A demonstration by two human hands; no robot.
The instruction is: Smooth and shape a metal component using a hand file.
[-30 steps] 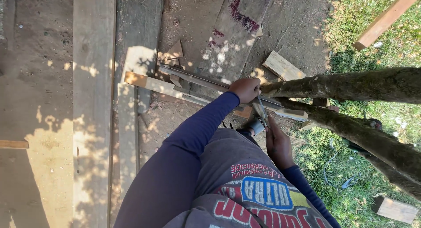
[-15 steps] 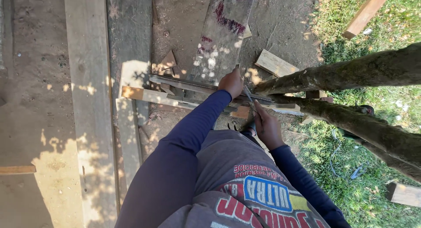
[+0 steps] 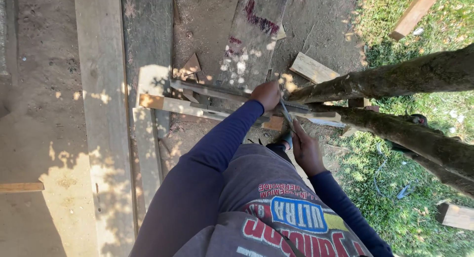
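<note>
The left hand [image 3: 266, 95] is closed on top of a long wooden strip [image 3: 197, 107] that lies across the dirt ground [image 3: 44, 113], pinning it. Just to the right, the right hand [image 3: 306, 150] grips a thin metal saw blade [image 3: 286, 112] angled against the strip. The blade sits close to the left fingers; a slip could nick them, and the strip may shift near the rough log [image 3: 395, 81].
</note>
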